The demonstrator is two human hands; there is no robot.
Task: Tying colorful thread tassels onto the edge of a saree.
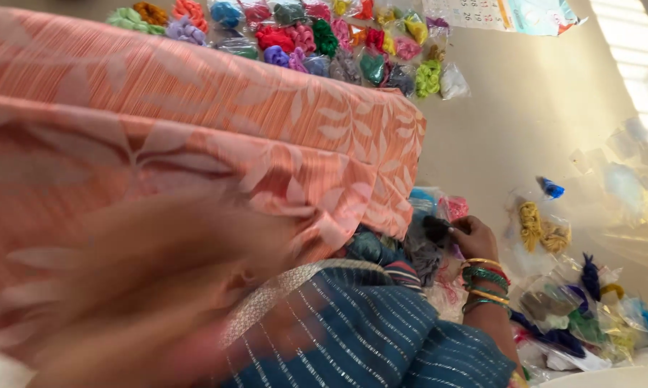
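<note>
Floor (510, 144) | right hand (474, 237) pinches dark yarn tuft (436, 228) | tuft points left

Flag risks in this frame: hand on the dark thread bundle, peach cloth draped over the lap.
1. The peach cloth hides the left hand, so its grip can't be checked.
2. The right hand pinches a dark thread bundle above crowded thread bags; it might snag or drop in.
3. The view is blurred, so fine thread detail may be misread.

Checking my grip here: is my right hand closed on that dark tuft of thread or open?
Closed. The right hand has its fingers curled around the dark thread tuft.
</note>
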